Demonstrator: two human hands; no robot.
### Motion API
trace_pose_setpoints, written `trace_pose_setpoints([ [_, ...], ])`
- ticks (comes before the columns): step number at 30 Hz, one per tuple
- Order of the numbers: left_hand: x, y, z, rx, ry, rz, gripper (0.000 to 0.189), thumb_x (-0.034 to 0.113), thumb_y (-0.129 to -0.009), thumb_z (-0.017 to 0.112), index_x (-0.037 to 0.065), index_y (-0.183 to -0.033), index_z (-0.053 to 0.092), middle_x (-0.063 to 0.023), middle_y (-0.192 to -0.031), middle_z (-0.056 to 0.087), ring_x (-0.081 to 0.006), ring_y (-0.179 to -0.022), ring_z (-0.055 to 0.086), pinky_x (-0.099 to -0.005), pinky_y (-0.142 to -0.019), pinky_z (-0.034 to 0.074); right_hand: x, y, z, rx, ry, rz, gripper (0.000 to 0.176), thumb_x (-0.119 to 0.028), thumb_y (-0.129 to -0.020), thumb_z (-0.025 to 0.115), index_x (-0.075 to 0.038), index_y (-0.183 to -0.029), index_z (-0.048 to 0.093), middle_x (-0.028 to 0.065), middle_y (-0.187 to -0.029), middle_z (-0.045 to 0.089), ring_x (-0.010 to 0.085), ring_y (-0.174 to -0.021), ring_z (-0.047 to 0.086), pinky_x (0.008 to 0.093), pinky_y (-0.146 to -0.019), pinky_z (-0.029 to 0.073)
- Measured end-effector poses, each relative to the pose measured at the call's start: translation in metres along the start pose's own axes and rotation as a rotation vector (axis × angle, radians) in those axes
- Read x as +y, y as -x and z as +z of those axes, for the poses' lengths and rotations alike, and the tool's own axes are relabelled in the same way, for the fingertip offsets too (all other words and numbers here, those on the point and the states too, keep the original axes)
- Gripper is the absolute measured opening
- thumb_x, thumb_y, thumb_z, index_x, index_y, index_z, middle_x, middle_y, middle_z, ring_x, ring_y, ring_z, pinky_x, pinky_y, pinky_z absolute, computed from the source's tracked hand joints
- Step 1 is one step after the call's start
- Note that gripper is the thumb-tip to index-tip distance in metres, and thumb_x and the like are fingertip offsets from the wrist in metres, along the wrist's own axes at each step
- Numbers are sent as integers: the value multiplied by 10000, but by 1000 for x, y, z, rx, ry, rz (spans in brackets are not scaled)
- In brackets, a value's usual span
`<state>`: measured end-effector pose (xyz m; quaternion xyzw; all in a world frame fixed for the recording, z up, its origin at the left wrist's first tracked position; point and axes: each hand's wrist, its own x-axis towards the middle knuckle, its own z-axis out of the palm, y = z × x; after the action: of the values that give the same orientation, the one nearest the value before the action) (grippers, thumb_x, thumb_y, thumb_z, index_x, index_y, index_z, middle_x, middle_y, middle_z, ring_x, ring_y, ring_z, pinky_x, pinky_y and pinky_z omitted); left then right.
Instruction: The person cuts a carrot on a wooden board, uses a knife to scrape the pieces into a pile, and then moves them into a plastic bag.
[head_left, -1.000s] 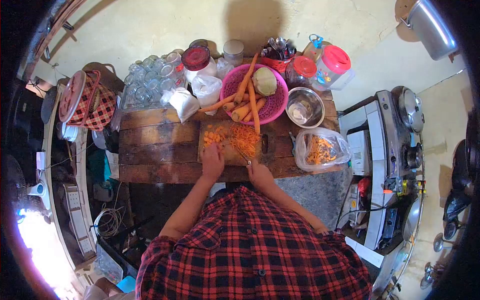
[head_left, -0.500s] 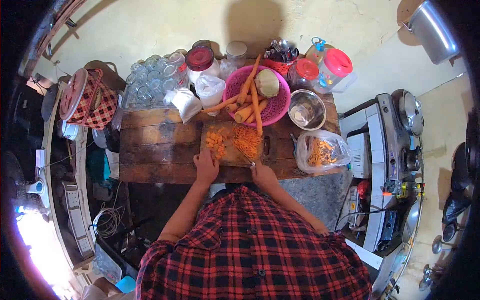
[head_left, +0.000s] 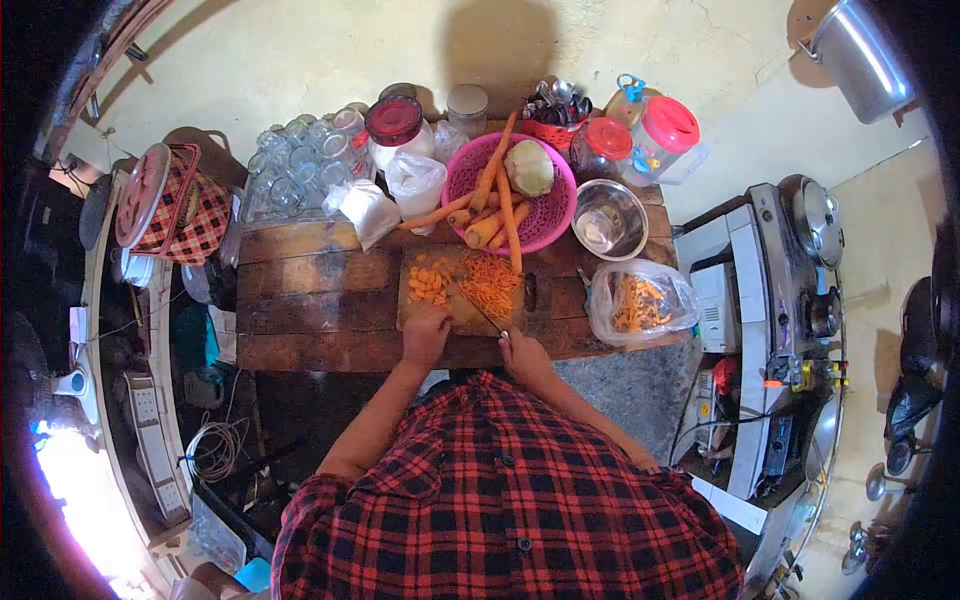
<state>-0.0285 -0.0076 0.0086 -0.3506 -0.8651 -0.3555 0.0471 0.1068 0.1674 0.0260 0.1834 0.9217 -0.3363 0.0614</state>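
Observation:
My right hand [head_left: 523,353] is closed around the handle of a knife [head_left: 486,316], whose blade points up and left over the wooden cutting board [head_left: 449,318]. Shredded carrot [head_left: 490,284] lies on the right of the board, beside the blade. Carrot slices [head_left: 429,282] are piled on the left. My left hand [head_left: 427,335] rests at the board's lower left edge, just below the slices, its fingers curled; whether they hold anything is hidden. Behind the board, a pink basket [head_left: 566,205] holds whole carrots [head_left: 487,228] and a pale round vegetable [head_left: 530,167].
To the right stand a metal bowl [head_left: 610,219] and a plastic bag [head_left: 682,304] with carrot pieces. Glass jars [head_left: 300,160], white bags [head_left: 368,211] and red-lidded containers [head_left: 670,125] line the back of the wooden table [head_left: 310,290]. A stove [head_left: 775,260] is at far right.
My left hand has moved slightly right and down, away from the slices. The knife blade now lies further left, between the slices and the shreds.

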Motion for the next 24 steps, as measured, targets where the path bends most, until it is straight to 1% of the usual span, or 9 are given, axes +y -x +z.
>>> trace_pose_setpoints([
  [2, 5, 1, 12, -126, -35, 30, 122, 85, -721, 625, 74, -842, 641, -83, -794, 636, -278, -797, 600, -381, -698, 479, 2, -1, 1, 34, -57, -54, 272, -261, -909, 438, 1, -981, 459, 284, -705, 578, 470, -679, 564, 557, -607, 429],
  [5, 5, 0, 25, -31, 31, 156, 162, 58, -724, 612, 77, -881, 647, -84, -858, 650, -271, -848, 603, -378, -724, 489, 4, -2, 8, 0, -61, 18, 277, -262, -910, 438, 7, -969, 463, 286, -703, 578, 471, -677, 565, 558, -606, 429],
  [8, 3, -1, 24, -60, 76, 182, 176, 57, -726, 609, 77, -897, 651, -83, -891, 656, -267, -852, 611, -371, -721, 500, 8, -1, 13, 13, -79, -28, 279, -261, -907, 443, 12, -959, 466, 286, -703, 579, 473, -672, 565, 557, -604, 432],
  [12, 2, 1, 28, -61, 106, 177, 176, 65, -737, 604, 66, -908, 646, -91, -893, 655, -276, -828, 616, -377, -710, 499, 3, -1, 11, -11, -47, 18, 278, -258, -907, 444, 16, -947, 469, 287, -707, 579, 472, -683, 565, 558, -609, 431],
  [14, 5, -4, 33, -222, 164, 146, 177, 61, -755, 595, 54, -926, 636, -102, -874, 653, -289, -810, 619, -377, -721, 497, 1, -1, 10, 38, -62, 7, 286, -265, -909, 440, 18, -936, 473, 287, -704, 577, 471, -691, 567, 559, -616, 431],
  [17, 25, -14, 14, -296, 142, 69, 226, 63, -762, 601, 45, -987, 608, -125, -896, 642, -299, -828, 613, -379, -727, 496, 7, -3, 14, 22, -40, 47, 302, -280, -912, 433, 18, -930, 476, 284, -702, 575, 474, -686, 563, 561, -616, 430],
  [18, 21, -13, 17, -298, 143, 70, 226, 63, -762, 601, 45, -987, 608, -125, -896, 642, -299, -828, 613, -379, -727, 496, 7, -3, 13, 22, -40, 49, 302, -280, -912, 433, 18, -930, 476, 284, -702, 575, 474, -686, 563, 561, -616, 430],
  [20, 13, -9, 22, -138, 183, 107, 286, 76, -762, 618, 46, -1044, 577, -141, -946, 626, -307, -873, 603, -382, -741, 493, 7, -1, 13, 28, -54, 40, 308, -291, -913, 430, 12, -939, 476, 283, -707, 575, 473, -680, 563, 562, -609, 430],
  [24, 8, -6, 30, -210, 189, 73, 340, 91, -758, 634, 44, -1083, 546, -151, -981, 610, -310, -923, 589, -383, -758, 488, 2, 1, 7, -47, -6, 94, 306, -293, -914, 430, 9, -945, 469, 282, -714, 581, 468, -678, 570, 560, -602, 438],
])
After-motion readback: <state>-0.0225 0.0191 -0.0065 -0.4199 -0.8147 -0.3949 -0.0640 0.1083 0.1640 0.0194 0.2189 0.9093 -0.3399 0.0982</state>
